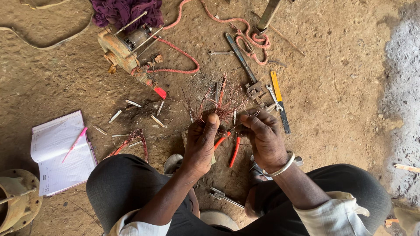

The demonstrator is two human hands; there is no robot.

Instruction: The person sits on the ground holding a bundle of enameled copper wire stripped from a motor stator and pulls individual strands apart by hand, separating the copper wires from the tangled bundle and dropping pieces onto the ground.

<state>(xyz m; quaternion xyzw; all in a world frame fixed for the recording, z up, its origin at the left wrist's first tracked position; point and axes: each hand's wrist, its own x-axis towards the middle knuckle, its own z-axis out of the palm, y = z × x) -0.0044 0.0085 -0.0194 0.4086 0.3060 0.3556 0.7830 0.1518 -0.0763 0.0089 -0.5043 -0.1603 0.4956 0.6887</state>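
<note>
I squat on a dirt floor, knees at either side. My left hand [201,142] grips a bunch of thin copper-coloured wires [221,102] that fan upward from the fist. My right hand [264,137], with a metal bangle at the wrist, has its fingers curled against the same bunch from the right; how it grips is hidden. Red-handled pliers [232,148] lie on the ground just beneath both hands.
An open notebook [59,153] with a pink pen [75,143] lies at left. A rusty motor part [122,46], red rope [218,22], a pipe wrench [245,65], spanners [221,53], a yellow-handled tool [279,100] and another wire loop [131,140] lie around.
</note>
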